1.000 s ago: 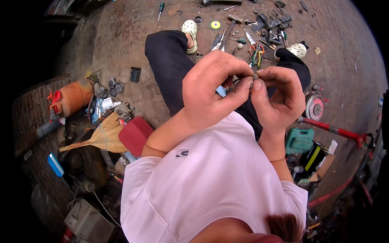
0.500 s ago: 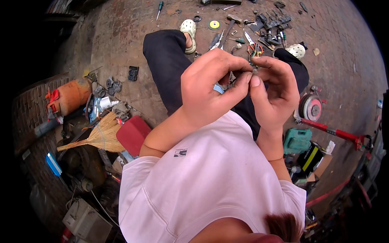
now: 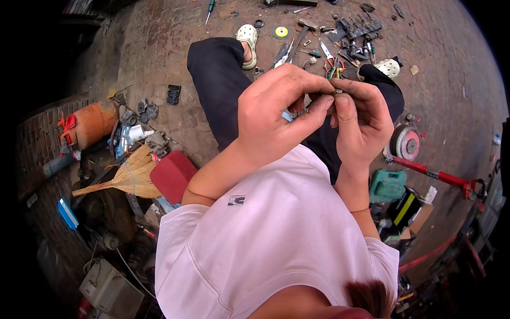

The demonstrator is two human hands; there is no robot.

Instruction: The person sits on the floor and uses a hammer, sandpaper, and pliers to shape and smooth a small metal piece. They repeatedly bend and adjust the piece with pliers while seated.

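My left hand [image 3: 279, 114] and my right hand [image 3: 364, 119] meet fingertip to fingertip above my lap. Between them is a tiny greyish piece [image 3: 339, 91], too small and too covered to name. My right thumb and forefinger pinch it from one side. The left thumb and forefinger close in from the other side, and their tips hide whatever they grip. Smudges of dirt darken the fingers of both hands. Just beyond the fingertips, scissors [image 3: 327, 51] with orange handles lie on the brick floor beside some coloured wires.
A hammer [image 3: 303, 37], a yellow-centred disc [image 3: 280, 32], a screwdriver [image 3: 210, 11] and dark metal parts [image 3: 361, 34] lie ahead. To the left are a straw broom [image 3: 133, 173] and an orange gas cylinder [image 3: 95, 125]. A green case [image 3: 387, 186] and a red bar [image 3: 433, 173] sit right.
My right thumb has shifted up and straightened against the small piece, and the right forefinger has come down closer to it. My left hand has hardly moved.
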